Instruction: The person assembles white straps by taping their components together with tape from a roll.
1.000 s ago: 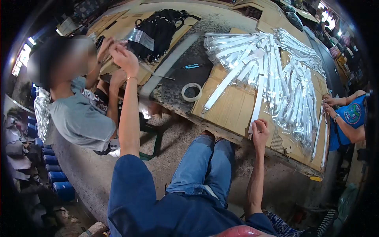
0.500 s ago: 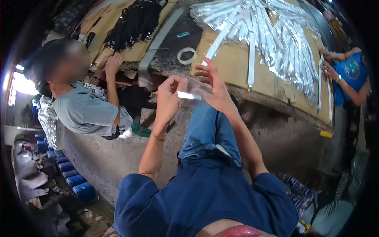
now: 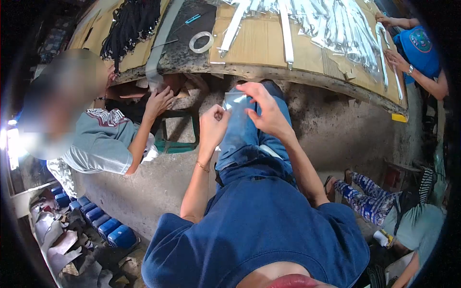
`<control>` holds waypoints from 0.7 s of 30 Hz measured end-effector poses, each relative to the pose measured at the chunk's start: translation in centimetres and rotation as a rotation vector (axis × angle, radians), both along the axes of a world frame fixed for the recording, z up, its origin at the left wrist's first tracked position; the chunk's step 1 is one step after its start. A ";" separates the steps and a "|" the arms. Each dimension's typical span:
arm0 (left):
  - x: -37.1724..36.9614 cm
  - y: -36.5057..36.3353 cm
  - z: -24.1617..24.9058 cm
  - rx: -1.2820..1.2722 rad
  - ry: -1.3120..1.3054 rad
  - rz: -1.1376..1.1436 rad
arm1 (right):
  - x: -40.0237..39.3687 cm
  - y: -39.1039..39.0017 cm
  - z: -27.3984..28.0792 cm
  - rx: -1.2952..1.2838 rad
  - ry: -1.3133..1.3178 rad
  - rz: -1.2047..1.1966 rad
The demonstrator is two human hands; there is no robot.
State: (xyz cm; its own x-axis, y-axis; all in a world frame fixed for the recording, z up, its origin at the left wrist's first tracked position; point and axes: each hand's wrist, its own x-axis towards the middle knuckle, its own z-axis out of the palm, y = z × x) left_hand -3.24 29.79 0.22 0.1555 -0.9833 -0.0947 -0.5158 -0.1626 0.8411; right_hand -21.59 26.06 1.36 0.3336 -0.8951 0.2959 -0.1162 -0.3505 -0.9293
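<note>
Between my hands, over my jeans, is a small clear plastic bag [image 3: 235, 106] with light glaring off its upper part. My left hand [image 3: 212, 128] has its fingers curled closed in a pinch at the bag's left edge. On the other side, my right hand [image 3: 269, 111] is held with thumb and fingers apart, its fingertips at the bag's top and right edge. Whether those fingertips touch the bag or only hover by it is hard to see. Nothing shows inside the bag.
Ahead stands a cardboard-covered table [image 3: 254, 50] with wrapped white straps [image 3: 331, 36], black straps [image 3: 132, 31], a tape roll [image 3: 201, 42] and a blue tool [image 3: 192, 19]. People are at my left, far right and lower right. Blue containers [image 3: 121, 236] line the left floor.
My hands and the bag have come lower and away from the table edge, and the bag hangs more upright. The person at left has leaned closer and moved a hand along the table edge.
</note>
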 end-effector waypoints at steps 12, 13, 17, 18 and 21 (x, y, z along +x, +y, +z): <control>0.0 0.0 -2.4 0.076 -0.198 -0.285 | -1.4 -0.9 -4.3 0.556 -0.552 -0.228; -0.3 -1.0 -3.0 0.023 -0.008 -0.247 | -1.3 -0.9 -4.6 0.512 -0.551 -0.217; -3.8 -6.2 -1.8 0.050 0.561 -0.233 | -1.3 -1.2 -6.5 0.547 -0.454 -0.050; -4.7 -7.5 -1.7 0.124 0.734 -0.256 | -1.3 -1.3 -6.5 0.544 -0.450 -0.049; -6.2 -9.1 -3.2 0.117 0.811 -0.209 | -2.2 -1.5 -7.1 0.663 -0.443 -0.091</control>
State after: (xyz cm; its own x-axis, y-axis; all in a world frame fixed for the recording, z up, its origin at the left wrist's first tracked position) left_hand -9.42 20.73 -2.96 -0.1888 -0.9611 -0.2017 0.2112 -0.2404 0.9474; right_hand -23.78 24.54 -5.74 0.2266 -0.9490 -0.2192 0.3109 0.2837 -0.9071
